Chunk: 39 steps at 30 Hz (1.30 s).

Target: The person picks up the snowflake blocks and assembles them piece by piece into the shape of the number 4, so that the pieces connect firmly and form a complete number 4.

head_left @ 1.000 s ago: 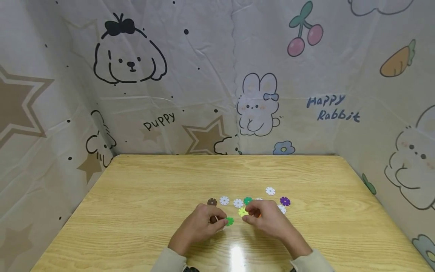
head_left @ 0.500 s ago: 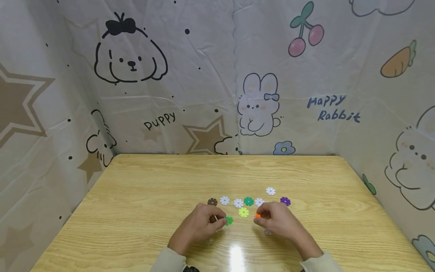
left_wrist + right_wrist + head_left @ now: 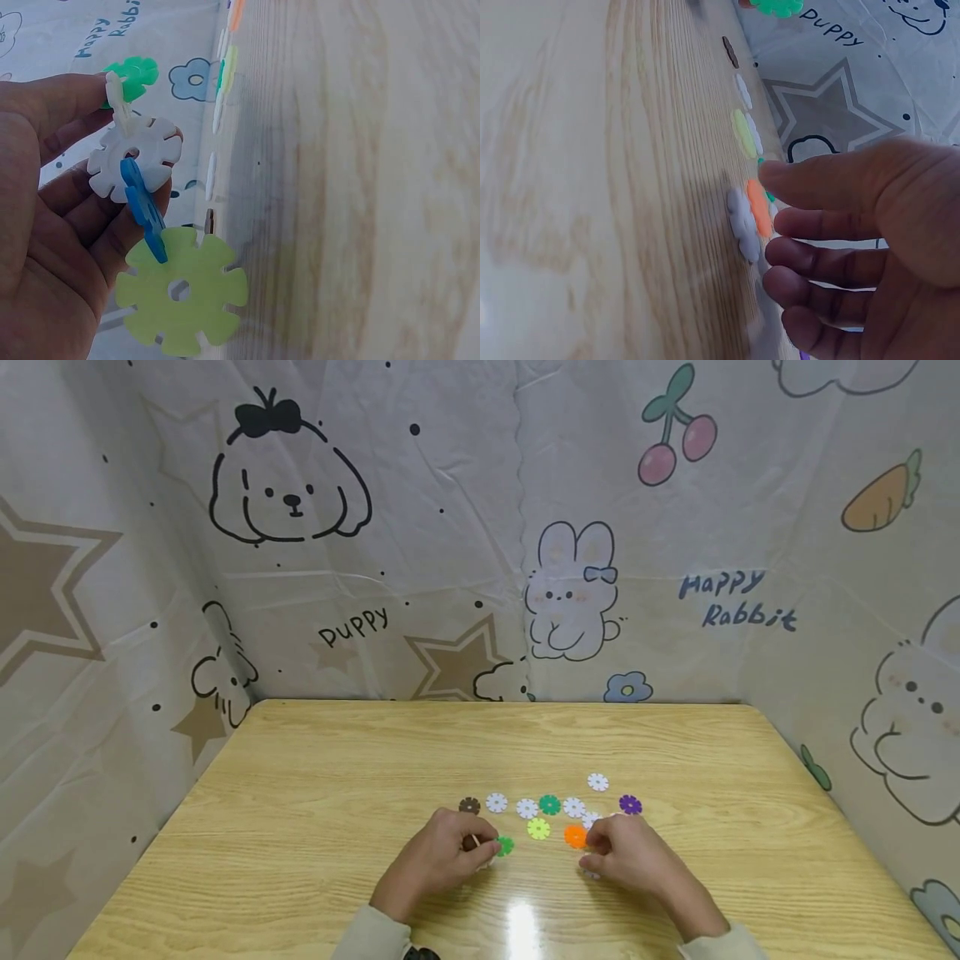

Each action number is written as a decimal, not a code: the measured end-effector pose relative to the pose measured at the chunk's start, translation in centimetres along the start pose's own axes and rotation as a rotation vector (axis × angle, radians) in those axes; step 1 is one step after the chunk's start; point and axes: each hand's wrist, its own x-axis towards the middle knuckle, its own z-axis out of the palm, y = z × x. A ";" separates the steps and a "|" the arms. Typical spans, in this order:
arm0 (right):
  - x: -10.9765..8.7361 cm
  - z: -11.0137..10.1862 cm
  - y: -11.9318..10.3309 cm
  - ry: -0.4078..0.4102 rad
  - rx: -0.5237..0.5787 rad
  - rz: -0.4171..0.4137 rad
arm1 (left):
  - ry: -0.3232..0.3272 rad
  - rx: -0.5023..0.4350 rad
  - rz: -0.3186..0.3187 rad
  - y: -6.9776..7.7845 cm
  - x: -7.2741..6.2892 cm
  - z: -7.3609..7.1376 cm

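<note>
My left hand (image 3: 442, 852) pinches a chain of slotted plastic snowflake discs between thumb and fingers. In the left wrist view the chain runs from a green disc (image 3: 141, 73) through two white discs (image 3: 154, 174) and a blue disc (image 3: 144, 210) to a pale yellow-green disc (image 3: 215, 289). Only the green end shows clearly from the head. My right hand (image 3: 633, 856) hovers low over the table with loosely bent fingers and nothing between them. Close by its fingertips lie an orange disc (image 3: 575, 836) and a white disc (image 3: 742, 225), which the hand partly covers in the head view.
Loose discs lie flat across the wood table (image 3: 337, 777): brown (image 3: 469, 805), several white, dark green (image 3: 550, 804), yellow (image 3: 538, 828) and purple (image 3: 631, 804). A printed cloth (image 3: 450, 552) hangs behind the table and along both sides.
My right hand has moved right, from beside the yellow disc past the orange one, uncovering both and a white disc behind. The left hand keeps its grip on the chain, almost still.
</note>
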 end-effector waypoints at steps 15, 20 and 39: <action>-0.2 0.3 0.0 -0.018 -0.048 0.116 | -0.014 -0.014 0.004 -0.1 0.0 0.0; -0.3 0.4 0.1 -0.014 -0.034 0.104 | -0.016 -0.008 0.004 0.0 0.1 0.0; -0.5 0.2 0.4 0.010 0.007 0.109 | -0.034 0.000 -0.002 0.0 0.2 0.1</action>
